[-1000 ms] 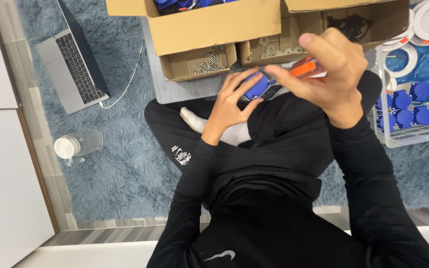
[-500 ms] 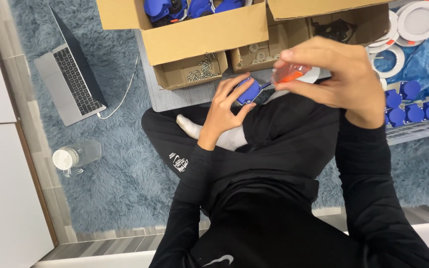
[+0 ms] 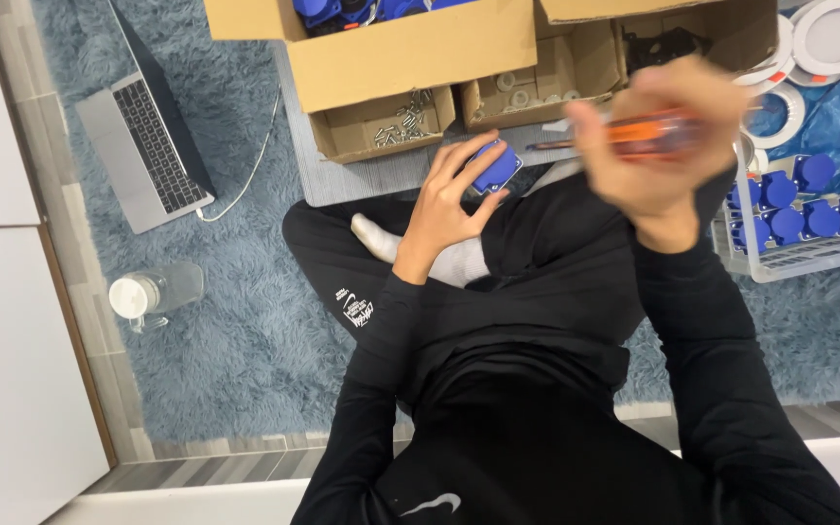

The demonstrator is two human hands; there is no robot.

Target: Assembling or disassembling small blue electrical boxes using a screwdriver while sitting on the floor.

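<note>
I sit cross-legged in black clothes on a blue shaggy rug. My left hand [image 3: 444,199] holds a small blue plastic part [image 3: 494,168] above my knee, fingers wrapped around it. My right hand [image 3: 663,146] is raised and blurred, gripping an orange-handled screwdriver [image 3: 634,134] whose metal shaft points left toward the blue part. The two hands are a little apart.
Open cardboard boxes [image 3: 391,49] lie ahead, one small box holding screws [image 3: 381,126], another white rings [image 3: 527,92]. A wire rack with several blue parts [image 3: 799,209] stands at right, white round fittings [image 3: 838,34] beyond it. A laptop [image 3: 143,146] and a clear bottle [image 3: 153,292] lie at left.
My right hand has drawn away to the right with the screwdriver, which now lies level. My left hand keeps the blue part. The camera view has tilted slightly.
</note>
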